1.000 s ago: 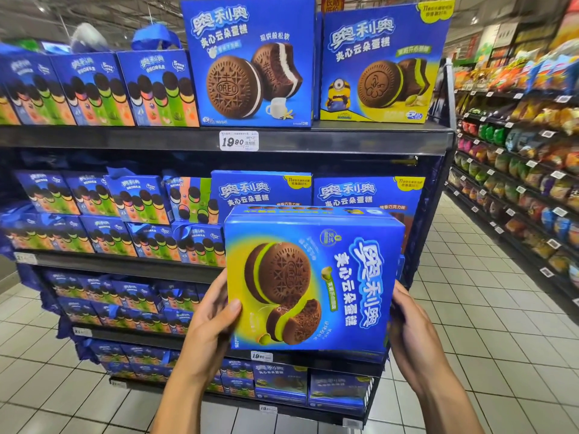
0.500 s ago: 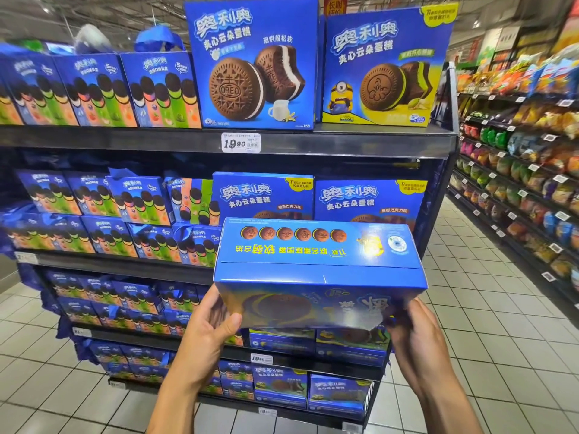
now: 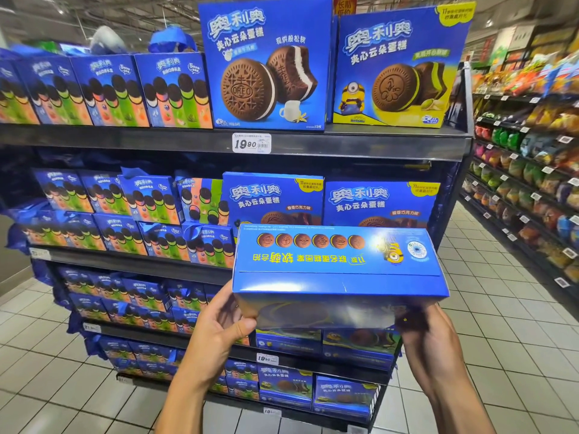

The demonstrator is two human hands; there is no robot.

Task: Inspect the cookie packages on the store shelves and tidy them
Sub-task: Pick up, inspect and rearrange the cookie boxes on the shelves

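I hold a large blue cookie box (image 3: 335, 270) in front of the shelves, tipped so its narrow side panel with several small cookie pictures and upside-down yellow text faces up. My left hand (image 3: 219, 330) grips its lower left corner, thumb on the front face. My right hand (image 3: 429, 336) grips the lower right corner from below. Behind it stand matching blue boxes (image 3: 272, 198) on the middle shelf, and two bigger ones (image 3: 266, 67) on the top shelf.
Smaller blue multi-flavour cookie packs (image 3: 109, 89) fill the left of the shelves, some leaning unevenly on the middle shelf (image 3: 131, 261). A price tag (image 3: 251, 143) reads 19.90. A tiled aisle (image 3: 488, 308) runs right, with snack shelves (image 3: 526, 170) beyond.
The box has been tipped from front face towards me to its narrow side panel facing up. Both hands kept their hold at the lower corners.
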